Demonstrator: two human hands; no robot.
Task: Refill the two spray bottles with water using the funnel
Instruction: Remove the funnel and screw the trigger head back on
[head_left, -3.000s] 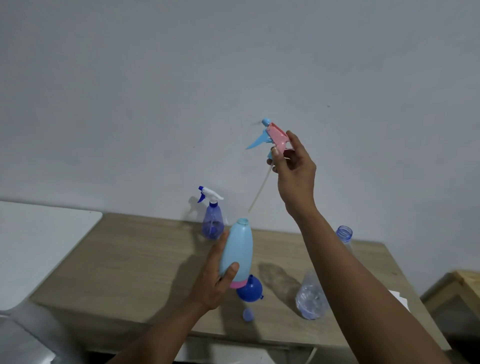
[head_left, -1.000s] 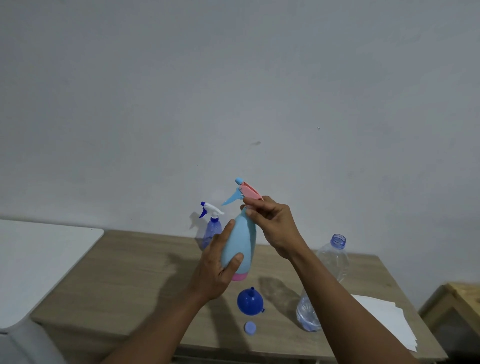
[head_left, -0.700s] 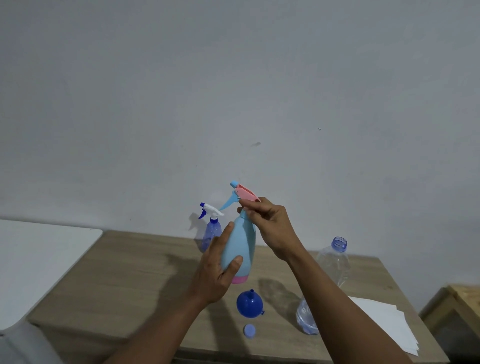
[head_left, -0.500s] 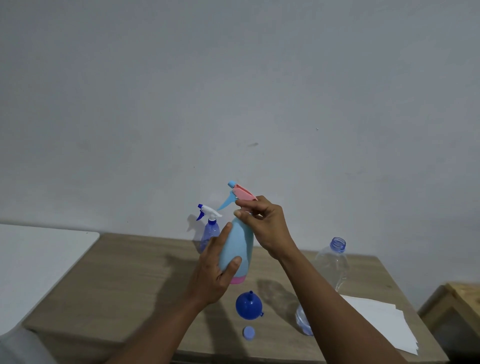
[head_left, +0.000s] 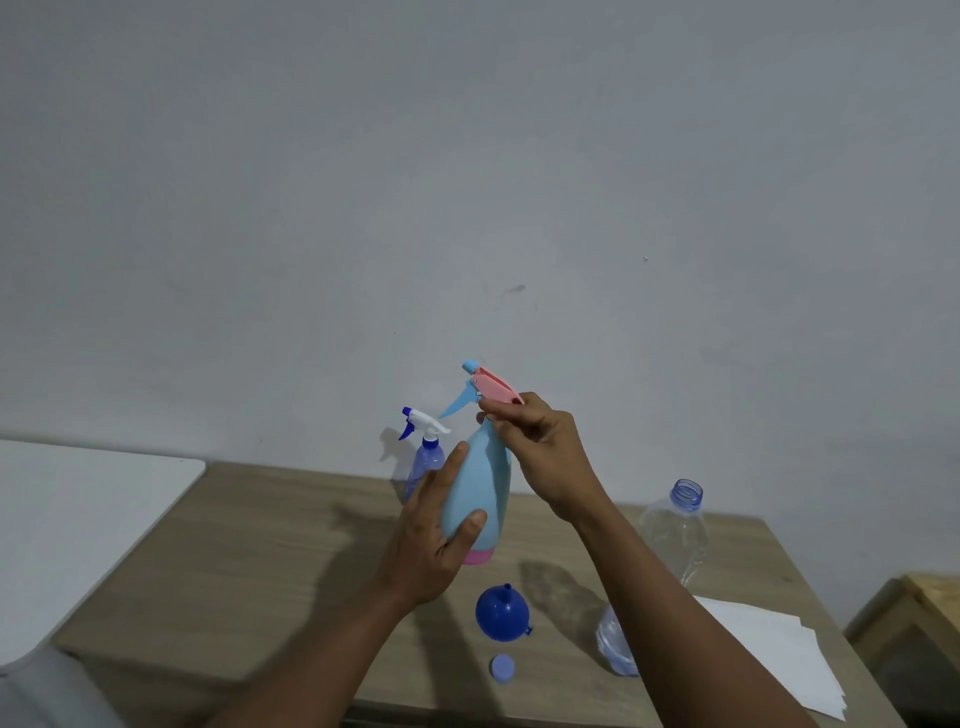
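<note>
The left hand (head_left: 426, 545) curls thumb and fingers round the pale blue spray bottle (head_left: 483, 478), held upright above the worktop (head_left: 260, 545). The right hand (head_left: 540, 452) pinches the base of the pink trigger head (head_left: 492, 387) — seated on the bottle's neck. The purple spray bottle (head_left: 426, 460) stands behind; the blue funnel (head_left: 502, 616) rests spout up below, a small cap (head_left: 502, 667) just beside it.

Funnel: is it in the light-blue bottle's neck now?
No: the funnel lies on the table, while the pink spray head sits atop the light-blue bottle.
</note>
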